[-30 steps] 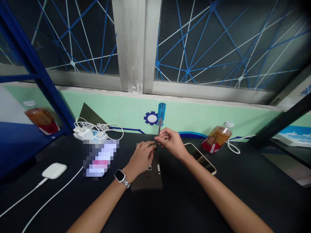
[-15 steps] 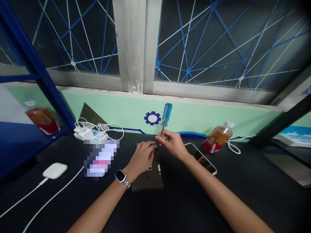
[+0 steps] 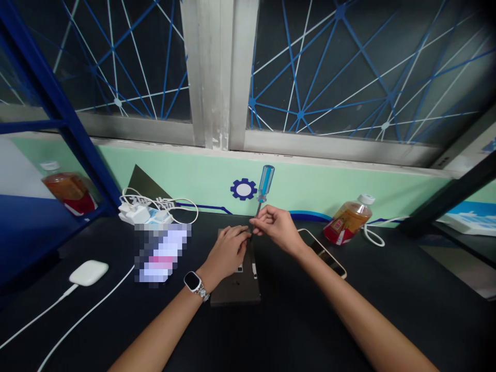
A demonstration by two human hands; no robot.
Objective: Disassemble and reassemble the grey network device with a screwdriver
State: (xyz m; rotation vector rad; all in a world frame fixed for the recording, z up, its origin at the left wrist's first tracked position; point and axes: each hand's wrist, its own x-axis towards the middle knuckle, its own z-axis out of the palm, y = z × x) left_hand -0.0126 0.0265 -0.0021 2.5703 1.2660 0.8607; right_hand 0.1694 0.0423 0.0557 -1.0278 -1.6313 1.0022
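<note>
A dark flat rectangular device [image 3: 235, 292] lies on the black table, with small white labels on its face. My left hand [image 3: 229, 249] rests flat over its upper part, fingers extended toward the far right edge. My right hand [image 3: 276, 227] pinches the metal shaft of a screwdriver [image 3: 265, 181] between thumb and fingers. The screwdriver's blue and clear handle points up, and its shaft runs down toward the device's far right side, beside my left fingertips. Its tip is too small to make out.
A phone [image 3: 336, 264] lies right of the device, near a bottle of orange drink [image 3: 347, 219]. At left are a white power strip [image 3: 145, 213], a blurred bright screen [image 3: 165, 258] and a white case on a cable [image 3: 89, 273].
My right hand has shifted slightly on the screwdriver's shaft, and the handle looks turned a little. My left hand stays where it was on the device.
</note>
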